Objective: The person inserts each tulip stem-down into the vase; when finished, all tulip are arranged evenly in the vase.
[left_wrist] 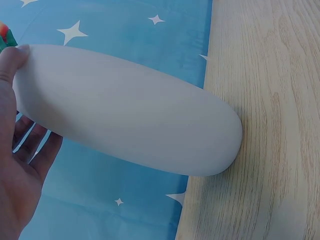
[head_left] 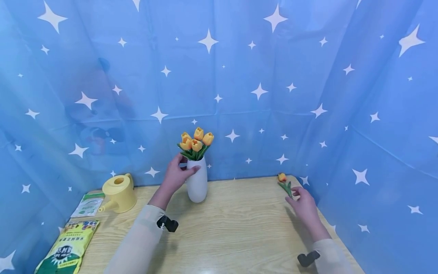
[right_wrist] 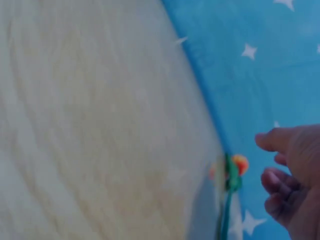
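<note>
A white vase (head_left: 197,182) stands on the wooden table with several yellow-orange tulips (head_left: 196,144) in its mouth. My left hand (head_left: 175,175) grips it near the rim, thumb on the front and fingers around the back. In the left wrist view the smooth vase (left_wrist: 130,110) touches the tabletop with its base. A single orange tulip (head_left: 282,177) with green leaves lies at the table's far right corner. Close by is my right hand (head_left: 303,207), its fingers loosely bent. The blurred right wrist view has that hand (right_wrist: 297,172) apart from the tulip (right_wrist: 233,175).
On the left side stands a yellow watering can (head_left: 119,196). A small green-and-white packet (head_left: 88,205) lies beside it, and a yellow-green bag (head_left: 68,247) lies nearer the front. Blue star-printed curtains (head_left: 232,76) hang behind and beside the table (head_left: 232,236).
</note>
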`<state>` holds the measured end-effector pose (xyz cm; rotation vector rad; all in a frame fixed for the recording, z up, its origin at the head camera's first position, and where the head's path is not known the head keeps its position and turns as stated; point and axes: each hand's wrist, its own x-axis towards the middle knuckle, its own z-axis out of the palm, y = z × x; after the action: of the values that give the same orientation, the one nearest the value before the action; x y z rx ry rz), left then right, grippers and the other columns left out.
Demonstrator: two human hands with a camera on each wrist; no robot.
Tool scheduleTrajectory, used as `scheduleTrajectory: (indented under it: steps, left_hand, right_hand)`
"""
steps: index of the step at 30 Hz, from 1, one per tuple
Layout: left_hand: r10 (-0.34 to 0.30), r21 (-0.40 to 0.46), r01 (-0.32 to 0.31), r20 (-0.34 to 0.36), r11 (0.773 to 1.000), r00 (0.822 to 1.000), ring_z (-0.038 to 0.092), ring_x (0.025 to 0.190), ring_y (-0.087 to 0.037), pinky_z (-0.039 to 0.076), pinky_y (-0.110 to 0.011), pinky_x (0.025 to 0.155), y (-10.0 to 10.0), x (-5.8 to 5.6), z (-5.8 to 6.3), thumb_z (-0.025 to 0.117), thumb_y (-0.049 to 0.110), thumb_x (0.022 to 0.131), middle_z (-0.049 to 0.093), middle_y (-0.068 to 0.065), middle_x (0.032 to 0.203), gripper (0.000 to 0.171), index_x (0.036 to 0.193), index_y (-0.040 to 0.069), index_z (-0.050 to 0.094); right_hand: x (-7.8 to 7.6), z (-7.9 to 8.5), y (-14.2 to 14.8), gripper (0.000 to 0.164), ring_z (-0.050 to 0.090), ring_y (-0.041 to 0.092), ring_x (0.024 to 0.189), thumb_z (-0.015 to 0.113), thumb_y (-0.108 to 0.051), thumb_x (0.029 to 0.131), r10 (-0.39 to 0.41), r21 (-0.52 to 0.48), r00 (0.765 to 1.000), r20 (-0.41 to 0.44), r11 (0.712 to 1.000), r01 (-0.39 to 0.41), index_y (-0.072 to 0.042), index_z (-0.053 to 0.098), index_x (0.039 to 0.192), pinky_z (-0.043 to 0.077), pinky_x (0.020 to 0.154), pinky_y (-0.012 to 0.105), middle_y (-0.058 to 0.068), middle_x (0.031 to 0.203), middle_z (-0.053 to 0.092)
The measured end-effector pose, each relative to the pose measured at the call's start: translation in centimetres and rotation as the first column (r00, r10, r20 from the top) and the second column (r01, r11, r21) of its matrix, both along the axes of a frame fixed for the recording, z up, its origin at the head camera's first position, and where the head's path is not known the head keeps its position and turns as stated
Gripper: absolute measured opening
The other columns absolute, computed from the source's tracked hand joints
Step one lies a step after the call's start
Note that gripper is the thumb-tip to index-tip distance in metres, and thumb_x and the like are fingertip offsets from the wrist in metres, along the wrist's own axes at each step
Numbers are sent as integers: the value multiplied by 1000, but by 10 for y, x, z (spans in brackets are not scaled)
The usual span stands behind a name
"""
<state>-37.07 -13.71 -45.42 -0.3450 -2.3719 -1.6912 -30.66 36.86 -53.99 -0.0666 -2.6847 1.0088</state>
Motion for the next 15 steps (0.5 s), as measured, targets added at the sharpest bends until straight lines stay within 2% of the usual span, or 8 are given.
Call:
scheduleTrajectory:
  steps: [3, 6, 10, 15]
  left_hand:
    - [-6, 4, 6, 1, 1000, 1000, 60, 135, -37, 57, -58, 111, 1, 0, 0, 91, 38, 95, 62, -9, 141, 67, 150, 22, 57]
    - [-4, 4, 4, 1, 1000, 1000, 60, 135, -37, 57, -58, 111, 1, 1, 1, 91, 37, 95, 62, -9, 140, 66, 150, 22, 57]
    - [-6, 5, 6, 1, 1000, 1000, 60, 134, -37, 56, -58, 112, 1, 2, 2, 90, 36, 95, 62, -9, 140, 66, 150, 21, 57]
    - [-9, 6, 9, 2, 1000, 1000, 60, 133, -35, 56, -58, 112, 0, 2, 2, 91, 37, 95, 62, -9, 140, 67, 150, 21, 57]
  right_hand:
    - [-2, -9, 11, 50, 67, 42, 102, 77, -15, 103, -29, 14, 999, 26, 999, 29, 10, 59, 143, 57, 79, 49, 31, 124, 65]
    - [-6, -17, 20, 49, 66, 45, 107, 76, -14, 103, -43, -13, 997, 65, 999, 44, 10, 58, 142, 57, 83, 51, 31, 123, 65]
    - [-9, -25, 27, 47, 68, 45, 112, 77, -12, 101, -42, -36, 993, 113, 998, 47, 9, 60, 140, 58, 88, 53, 29, 120, 69]
    - [-12, -31, 32, 44, 69, 45, 112, 77, -11, 101, -31, -24, 991, 131, 999, 34, 10, 64, 137, 57, 93, 58, 26, 116, 73]
